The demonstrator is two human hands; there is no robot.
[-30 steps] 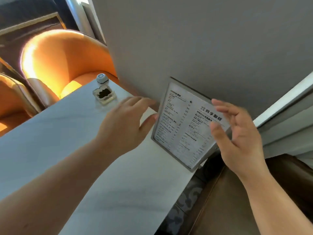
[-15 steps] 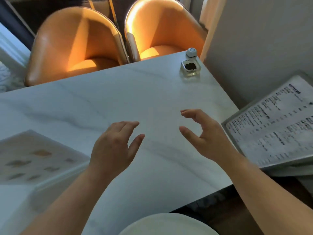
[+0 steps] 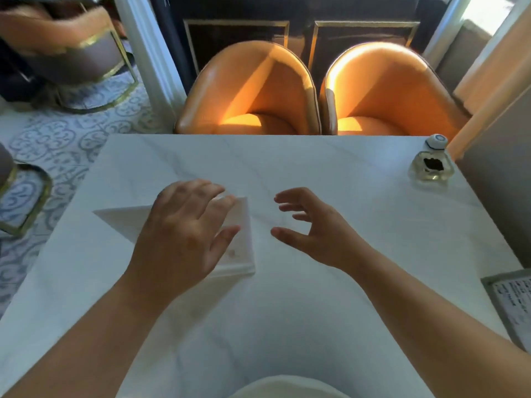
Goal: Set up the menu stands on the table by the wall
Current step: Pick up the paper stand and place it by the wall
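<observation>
A pale, clear menu stand (image 3: pixel 238 242) lies flat on the white marble table (image 3: pixel 316 173), left of the middle. My left hand (image 3: pixel 186 234) hovers over it with spread fingers and covers most of it; I cannot tell whether it touches. To the stand's right, my right hand (image 3: pixel 319 228) is open and curled, holding nothing. A framed black-and-white menu stand (image 3: pixel 511 303) stands at the table's right edge by the grey wall (image 3: pixel 500 196), cut off by the frame.
A small glass bottle with a white cap (image 3: pixel 431 165) sits in the far right corner. Two orange armchairs (image 3: pixel 253 93) (image 3: pixel 385 90) stand behind the far table edge. Patterned floor and a gold-framed stool (image 3: pixel 23 196) lie to the left.
My view has swung left from the wall to the table's middle. Both hands have left the framed menu and moved over to the clear stand, the left now above it.
</observation>
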